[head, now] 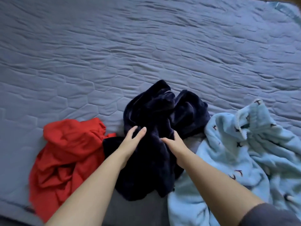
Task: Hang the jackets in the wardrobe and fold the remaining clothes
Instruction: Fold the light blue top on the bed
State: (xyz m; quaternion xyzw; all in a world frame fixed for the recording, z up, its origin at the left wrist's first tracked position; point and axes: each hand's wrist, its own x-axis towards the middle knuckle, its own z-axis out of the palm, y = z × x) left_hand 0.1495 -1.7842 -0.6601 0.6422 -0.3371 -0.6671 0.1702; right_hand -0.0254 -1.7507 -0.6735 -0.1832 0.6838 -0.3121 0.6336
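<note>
The bed [114, 46], under a grey-blue quilted cover, fills almost the whole view; its wide far stretch lies bare, its far right corner shows at the upper right, and its near edge runs along the lower left. Three crumpled garments sit in a row close to that near edge. The light blue fleece [236, 160], patterned with small dark marks, spreads over the right side and runs out of view at the bottom and right. The red garment [65, 157] is bunched on the left, just short of the near edge. Between them lies the dark navy garment [154, 119], touching the red one on its left and the fleece on its right. Both bare forearms reach onto it. The left hand [130, 142] rests on the navy fabric with fingers [133, 128] fairly straight and slightly spread. The right hand [175, 144] presses into a fold, thumb stretched sideways; whether its fingers pinch the cloth cannot be told.
</note>
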